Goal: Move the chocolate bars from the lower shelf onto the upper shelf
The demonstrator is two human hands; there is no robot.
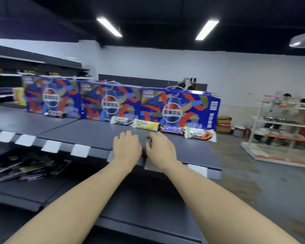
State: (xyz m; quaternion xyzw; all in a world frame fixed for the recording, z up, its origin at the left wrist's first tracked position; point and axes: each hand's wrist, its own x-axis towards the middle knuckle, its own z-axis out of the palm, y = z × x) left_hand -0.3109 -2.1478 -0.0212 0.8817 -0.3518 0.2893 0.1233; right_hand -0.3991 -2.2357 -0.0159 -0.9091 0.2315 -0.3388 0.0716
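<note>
a: what fills the frame, biggest first?

b: the upper shelf, a dark grey board running across the middle. along its back edge stand three blue cola cartons side by side, from upper left towards centre right.

a: and below that?

b: the lower shelf, dark too, at lower left. a loose heap of chocolate bars lies on it at the far left, blurred, so i cannot count them.

a: any bars already up top?

b: yes. a row of four bars lies against the foot of the right-hand cartons, end to end, right of centre. one single dark bar lies apart at the foot of the left carton.

a: your hands?

b: both are at centre frame, over the front of the upper shelf, close together. my left hand has its fingers curled down. my right hand has fingers loosely bent, thumb out. something dark shows between them, but i cannot tell whether either hand holds anything.
</note>
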